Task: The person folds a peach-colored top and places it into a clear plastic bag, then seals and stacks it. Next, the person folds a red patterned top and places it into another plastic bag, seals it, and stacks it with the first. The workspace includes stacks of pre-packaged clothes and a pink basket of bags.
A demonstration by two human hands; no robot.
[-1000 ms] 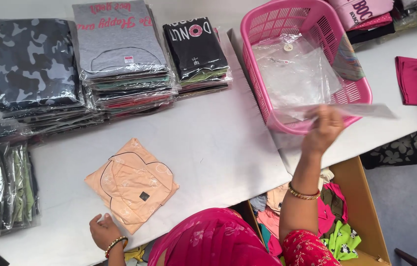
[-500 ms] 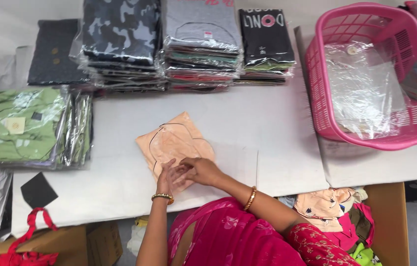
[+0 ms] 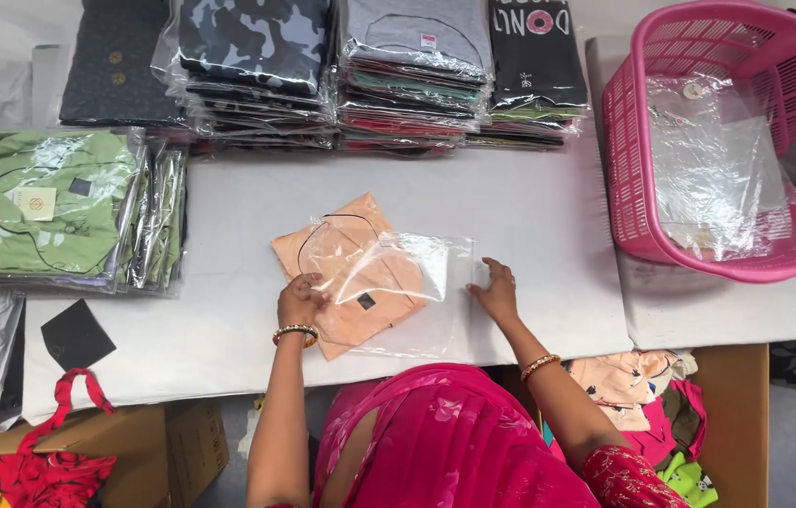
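Both hands, left (image 3: 300, 299) and right (image 3: 496, 290), seemingly press flat a glossy clear bag (image 3: 421, 282) over folded peach cloth (image 3: 346, 273).

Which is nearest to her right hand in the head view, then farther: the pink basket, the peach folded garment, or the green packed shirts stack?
From the right hand:
1. Peach folded garment, just to its left, under the clear bag.
2. Pink basket, up and to the right.
3. Green packed shirts stack, far left of the table.

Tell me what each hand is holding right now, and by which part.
The left hand presses on the folded peach shirt at its left edge. The right hand rests on the clear plastic bag at its right edge. Nothing is lifted.
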